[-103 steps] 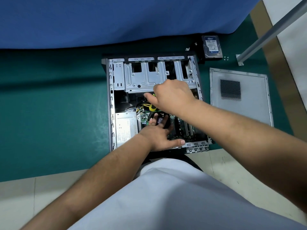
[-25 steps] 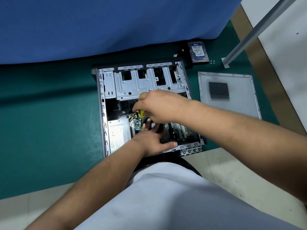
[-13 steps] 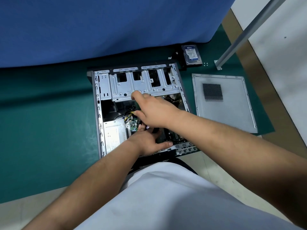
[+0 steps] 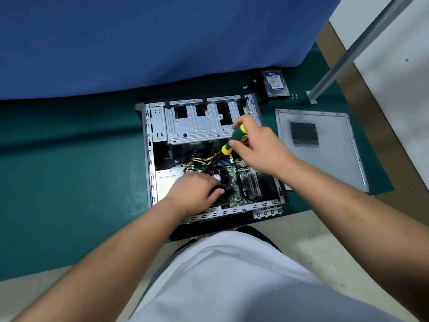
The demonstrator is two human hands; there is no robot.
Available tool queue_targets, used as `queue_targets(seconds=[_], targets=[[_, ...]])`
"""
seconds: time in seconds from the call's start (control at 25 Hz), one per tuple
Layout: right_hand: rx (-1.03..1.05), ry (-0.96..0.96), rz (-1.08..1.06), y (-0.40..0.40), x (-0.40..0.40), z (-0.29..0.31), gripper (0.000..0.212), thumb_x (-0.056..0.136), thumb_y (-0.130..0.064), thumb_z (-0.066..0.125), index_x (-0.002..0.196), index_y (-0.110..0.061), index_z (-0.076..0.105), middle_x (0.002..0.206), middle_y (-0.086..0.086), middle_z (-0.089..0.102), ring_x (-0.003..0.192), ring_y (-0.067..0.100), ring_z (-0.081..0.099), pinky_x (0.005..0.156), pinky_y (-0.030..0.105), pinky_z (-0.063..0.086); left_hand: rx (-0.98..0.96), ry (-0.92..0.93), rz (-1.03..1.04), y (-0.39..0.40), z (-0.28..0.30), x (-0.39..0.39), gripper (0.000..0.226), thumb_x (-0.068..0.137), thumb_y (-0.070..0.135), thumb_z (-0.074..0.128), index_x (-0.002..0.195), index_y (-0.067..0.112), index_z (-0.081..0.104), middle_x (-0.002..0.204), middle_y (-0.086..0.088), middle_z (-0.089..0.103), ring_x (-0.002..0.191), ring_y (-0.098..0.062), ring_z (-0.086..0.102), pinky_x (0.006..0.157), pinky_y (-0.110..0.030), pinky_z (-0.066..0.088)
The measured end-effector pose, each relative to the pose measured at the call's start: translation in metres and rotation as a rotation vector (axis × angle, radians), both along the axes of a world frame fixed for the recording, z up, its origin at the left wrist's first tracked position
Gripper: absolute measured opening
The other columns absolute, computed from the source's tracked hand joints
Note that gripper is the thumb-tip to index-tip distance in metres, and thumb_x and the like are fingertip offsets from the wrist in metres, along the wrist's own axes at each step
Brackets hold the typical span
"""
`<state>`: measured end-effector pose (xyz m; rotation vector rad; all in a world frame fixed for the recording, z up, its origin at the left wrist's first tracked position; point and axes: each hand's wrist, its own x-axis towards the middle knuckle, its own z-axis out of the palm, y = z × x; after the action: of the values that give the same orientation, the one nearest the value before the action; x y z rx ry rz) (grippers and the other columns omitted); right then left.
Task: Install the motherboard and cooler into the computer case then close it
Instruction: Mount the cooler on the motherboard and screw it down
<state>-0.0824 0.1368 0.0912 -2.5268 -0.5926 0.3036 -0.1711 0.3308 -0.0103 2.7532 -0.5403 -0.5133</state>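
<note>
An open computer case [image 4: 148, 159] lies on its side on a green mat. Inside it sits the green motherboard [image 4: 236, 182] with a black fan cooler [image 4: 219, 174] on top. My left hand [image 4: 197, 194] rests on the cooler, fingers curled round its near edge. My right hand [image 4: 257, 147] grips a green and yellow screwdriver [image 4: 233, 141], tilted, its tip pointing down toward the board's far side; the tip is hard to make out. The grey side panel [image 4: 325, 163] lies flat to the right of the case.
A hard drive [image 4: 275, 83] lies beyond the case's far right corner, small screws [image 4: 294, 96] beside it. A blue cloth [image 4: 162, 43] hangs behind. A metal leg [image 4: 348, 52] slants at the right. The power supply [image 4: 166, 182] fills the case's near left. Yellow cables [image 4: 202, 160] cross the inside.
My right hand has lifted back and to the right, bringing the screwdriver's handle into full view. My left hand has shifted left on the cooler. The camera has tilted slightly.
</note>
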Motion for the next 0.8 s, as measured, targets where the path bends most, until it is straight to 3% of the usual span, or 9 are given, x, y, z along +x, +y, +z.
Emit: queue_targets(seconds=[0.08,0.16,0.32,0.52,0.64,0.8], targets=[[0.001,0.049,-0.011,-0.003,-0.007,-0.004,0.026,0.1,-0.036,0.059,0.118,-0.031,0.041,0.06,-0.006,0.056,0.051,0.001,0.052,0.048,0.026,0.035,-0.032,-0.175,0.041,0.029,0.001,-0.01,0.04,0.103,0.044,0.044,0.126,0.021,0.068,0.124,-0.001,0.071,0.123,-0.024,0.06,0.108,-0.038,0.044],[-0.002,0.083,0.008,-0.002,-0.014,-0.01,0.026,0.1,-0.035,0.059,0.118,-0.03,0.041,0.055,-0.006,0.052,0.049,0.001,0.051,0.047,0.025,0.033,-0.023,-0.251,0.13,0.051,-0.003,-0.018,0.039,0.102,0.036,0.051,0.133,0.019,0.065,0.139,-0.002,0.063,0.136,-0.026,0.052,0.117,-0.042,0.036],[0.006,0.111,0.035,0.003,-0.024,-0.022,0.027,0.1,-0.035,0.06,0.119,-0.03,0.041,0.051,-0.006,0.048,0.047,0.003,0.05,0.042,0.018,0.03,0.03,-0.244,0.272,0.06,-0.014,-0.029,0.051,0.105,0.044,0.043,0.15,0.021,0.049,0.157,-0.001,0.047,0.146,-0.023,0.041,0.125,-0.041,0.024],[-0.003,0.125,0.054,0.009,-0.029,-0.031,0.028,0.1,-0.033,0.06,0.121,-0.026,0.043,0.051,-0.006,0.049,0.048,0.001,0.052,0.043,0.016,0.035,0.062,-0.322,0.303,0.056,-0.019,-0.031,0.051,0.103,0.045,0.038,0.147,0.023,0.051,0.152,0.0,0.053,0.14,-0.021,0.047,0.121,-0.038,0.028],[-0.019,0.135,0.061,0.011,-0.031,-0.035,0.029,0.101,-0.033,0.059,0.123,-0.025,0.043,0.052,-0.005,0.049,0.047,0.001,0.051,0.043,0.018,0.026,0.057,-0.318,0.305,0.056,-0.018,-0.03,0.052,0.103,0.046,0.036,0.147,0.023,0.052,0.151,0.0,0.054,0.139,-0.021,0.048,0.12,-0.038,0.029],[-0.024,0.142,0.062,0.013,-0.032,-0.037,0.029,0.101,-0.033,0.059,0.123,-0.025,0.042,0.055,-0.007,0.05,0.049,0.001,0.051,0.047,0.025,0.029,0.011,-0.325,0.315,0.057,-0.017,-0.033,0.049,0.104,0.042,0.04,0.147,0.021,0.052,0.15,0.001,0.055,0.141,-0.02,0.047,0.122,-0.039,0.029]])
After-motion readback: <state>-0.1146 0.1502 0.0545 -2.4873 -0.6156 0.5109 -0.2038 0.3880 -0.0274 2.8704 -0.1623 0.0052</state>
